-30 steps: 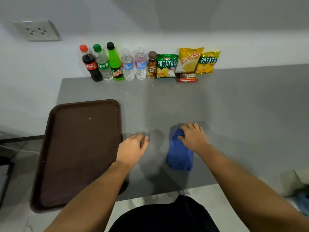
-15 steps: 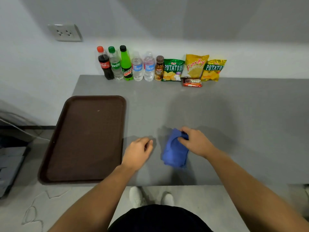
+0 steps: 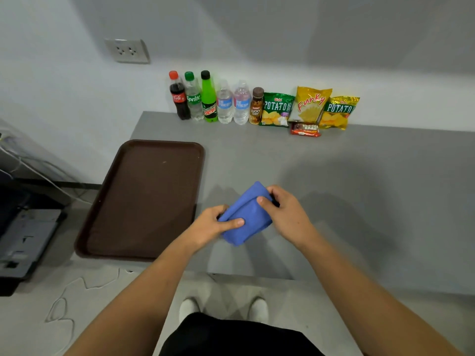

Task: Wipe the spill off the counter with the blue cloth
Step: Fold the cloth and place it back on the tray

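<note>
Cloth: the blue cloth (image 3: 248,214) is folded, held up above the counter (image 3: 359,188), at 6 o'clock from the bottles (image 3: 205,98).
Left hand (image 3: 209,226): fingers pinch the cloth's near-left end.
Right hand (image 3: 286,213): fingers pinch its far-right end.
Spill: I cannot see one.
Tip: keep the cloth folded flat, then press down and rub.

the blue cloth (image 3: 246,214) is a soft, plain mid-blue piece folded into a thick oblong bundle, with one folded layer lapping over another along its length. it is tilted on a diagonal, its far end pointing up and right and its near rounded end down and left, and it appears lifted just above the grey counter (image 3: 359,201) near the front edge, right of centre. the counter is a flat matte grey surface, and no spill can be made out on it.
</note>
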Motion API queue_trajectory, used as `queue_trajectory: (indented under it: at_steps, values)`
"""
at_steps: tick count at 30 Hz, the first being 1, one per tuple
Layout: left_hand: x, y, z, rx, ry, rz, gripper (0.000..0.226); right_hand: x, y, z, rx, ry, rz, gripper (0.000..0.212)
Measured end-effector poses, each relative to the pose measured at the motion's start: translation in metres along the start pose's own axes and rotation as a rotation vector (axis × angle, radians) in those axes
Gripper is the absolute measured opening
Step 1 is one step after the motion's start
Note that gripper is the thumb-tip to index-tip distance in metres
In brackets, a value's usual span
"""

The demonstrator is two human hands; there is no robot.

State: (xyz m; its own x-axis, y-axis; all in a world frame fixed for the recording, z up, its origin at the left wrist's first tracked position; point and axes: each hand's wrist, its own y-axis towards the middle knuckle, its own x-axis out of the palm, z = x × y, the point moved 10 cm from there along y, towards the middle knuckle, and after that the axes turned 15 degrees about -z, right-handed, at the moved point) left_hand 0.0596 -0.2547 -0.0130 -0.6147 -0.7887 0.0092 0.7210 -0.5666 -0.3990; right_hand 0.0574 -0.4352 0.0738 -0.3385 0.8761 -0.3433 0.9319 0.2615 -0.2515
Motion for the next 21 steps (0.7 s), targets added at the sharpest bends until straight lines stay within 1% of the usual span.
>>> queue_trajectory:
  at_steps: [2,4,6,9,12,16,21]
  values:
    - [-0.024,-0.016,-0.005,0.01,-0.024,0.011,0.008,0.015,0.002,0.006,0.071,0.09,0.025,0.013]
    - [-0.05,-0.034,-0.011,0.013,-0.02,0.028,0.013,0.038,0.005,0.013,0.14,0.166,0.032,0.019]
    - [-0.079,-0.053,-0.018,-0.01,-0.002,0.04,0.011,0.067,0.01,0.018,0.198,0.204,0.032,0.022]
    - [-0.126,-0.079,-0.033,-0.034,0.05,0.087,0.022,0.115,0.018,0.027,0.285,0.261,0.024,0.019]
    - [-0.161,-0.095,-0.053,-0.08,0.13,0.099,0.021,0.159,0.028,0.039,0.369,0.282,0.012,0.02]
    - [-0.188,-0.106,-0.08,-0.161,0.247,0.066,0.025,0.198,0.036,0.048,0.41,0.177,0.018,0.024]
    - [-0.21,-0.116,-0.1,-0.209,0.36,0.075,0.026,0.225,0.042,0.046,0.446,-0.025,0.027,0.021]
